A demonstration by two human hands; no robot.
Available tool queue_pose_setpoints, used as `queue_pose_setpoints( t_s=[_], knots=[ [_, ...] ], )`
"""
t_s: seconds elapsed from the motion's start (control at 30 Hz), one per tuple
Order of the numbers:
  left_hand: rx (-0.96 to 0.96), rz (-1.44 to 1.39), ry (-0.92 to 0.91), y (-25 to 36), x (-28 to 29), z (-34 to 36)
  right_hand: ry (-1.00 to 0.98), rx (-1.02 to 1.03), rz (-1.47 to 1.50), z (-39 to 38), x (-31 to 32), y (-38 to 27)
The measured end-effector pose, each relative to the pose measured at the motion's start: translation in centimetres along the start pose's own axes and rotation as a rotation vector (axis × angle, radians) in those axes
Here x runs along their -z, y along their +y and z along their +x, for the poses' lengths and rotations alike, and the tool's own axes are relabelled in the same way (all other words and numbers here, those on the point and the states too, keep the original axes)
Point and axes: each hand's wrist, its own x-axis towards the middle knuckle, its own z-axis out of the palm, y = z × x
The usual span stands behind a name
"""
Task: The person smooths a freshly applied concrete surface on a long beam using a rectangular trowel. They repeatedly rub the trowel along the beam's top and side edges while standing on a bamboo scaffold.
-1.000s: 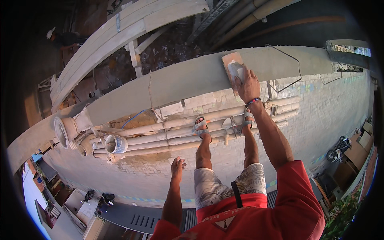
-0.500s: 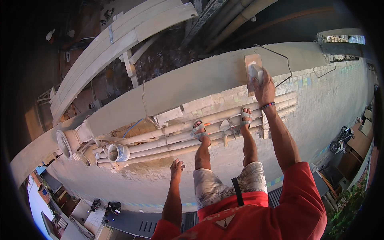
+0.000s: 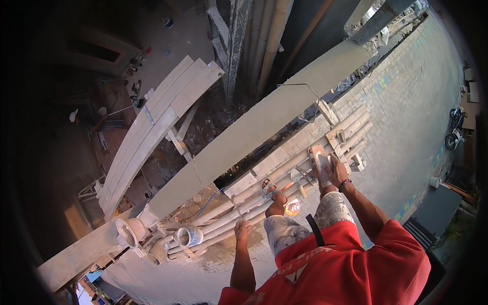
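Note:
My right hand [image 3: 338, 172] grips a hand float with a tan board [image 3: 320, 157], now held below the smooth plastered beam [image 3: 239, 142], over my right leg and the bamboo poles [image 3: 351, 124]. My left hand [image 3: 243, 230] is curled at the lower end of a thin wire [image 3: 206, 187] that hangs across the beam; what is between its fingers is unclear. A trowel [image 3: 296, 175] rests on the poles between my sandalled feet. To the left are a whitish bucket [image 3: 189, 236] and a round moulded column top [image 3: 129, 231].
I am high above a paved ground [image 3: 412, 101] with a parked motorbike [image 3: 455, 129]. Curved pale boards [image 3: 157, 122] span the dark interior beyond the beam, where a person in a white cap [image 3: 86, 119] is below. A bent metal rod [image 3: 300, 85] juts over the beam.
The view has swung round. My right hand has brought the float down off the beam toward my legs. My left hand has come nearer the hanging wire, its fingers now more curled.

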Motion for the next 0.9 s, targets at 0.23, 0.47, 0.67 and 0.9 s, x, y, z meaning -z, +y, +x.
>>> queue_pose_setpoints(
  t_s=[0.23,0.47,0.67,0.9],
  knots=[
    [-0.204,-0.05,-0.095,9.4,-6.9,-0.6,-0.387,-0.509,1.466,1.8,10.7,1.9],
    [-0.341,0.072,-0.173,13.6,-12.6,-5.7,-0.49,-0.238,1.632,2.5,14.5,-0.8],
    [-0.253,0.13,-0.207,9.3,-15.2,-7.5,0.136,-0.042,0.563,6.0,14.5,5.3],
    [-0.154,0.11,-0.03,2.0,-10.1,-9.9,0.307,0.048,0.091,18.3,13.2,5.3]
  ],
)
